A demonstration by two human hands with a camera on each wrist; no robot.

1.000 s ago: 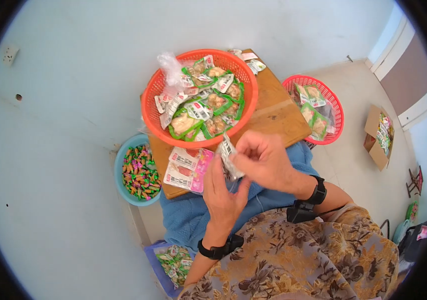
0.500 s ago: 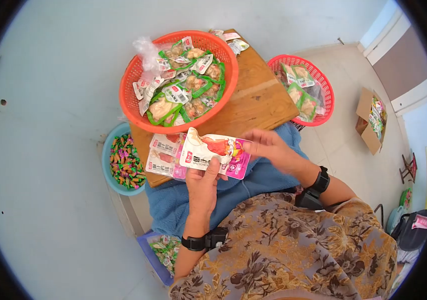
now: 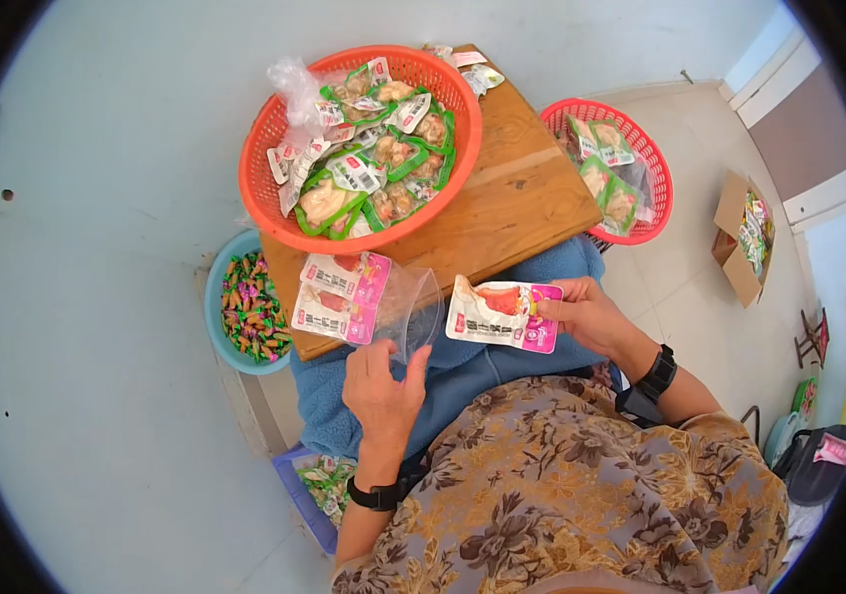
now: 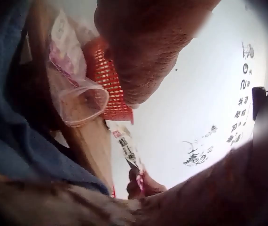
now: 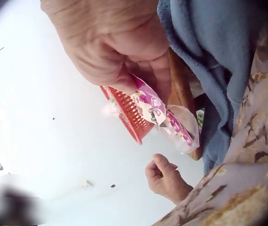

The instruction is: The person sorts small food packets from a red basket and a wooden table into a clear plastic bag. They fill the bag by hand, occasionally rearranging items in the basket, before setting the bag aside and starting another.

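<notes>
White-and-pink packet (image 3: 495,315) pinched at its pink end

The person's right hand (image 3: 593,315) holds the packet with the thumb laid on its printed face and the fingers mostly hidden behind. The left hand (image 3: 381,394) has thumb and forefinger parted and nothing seen in its grasp; whether a fingertip touches the clear bag (image 3: 411,297) just above it cannot be told.

The packet is above the blue cloth (image 3: 329,401) on the person's lap, near the front edge of the wooden table (image 3: 532,188) and just beside the bag's rounded mouth. Two similar packets (image 3: 339,297) appear to lie inside that bag.

It should prove light, with smooth film that may slide under dry fingers, yet stiff enough to stay flat from a one-ended hold. Nothing about it looks fragile, though hard squeezing might crease it. The pink end seems the sensible place to grip, leaving the white end free.

Its long axis runs nearly crosswise in the head view, dipping slightly toward the person's right. The white end points left, toward the bag; the pink end lies at the right thumb.
</notes>
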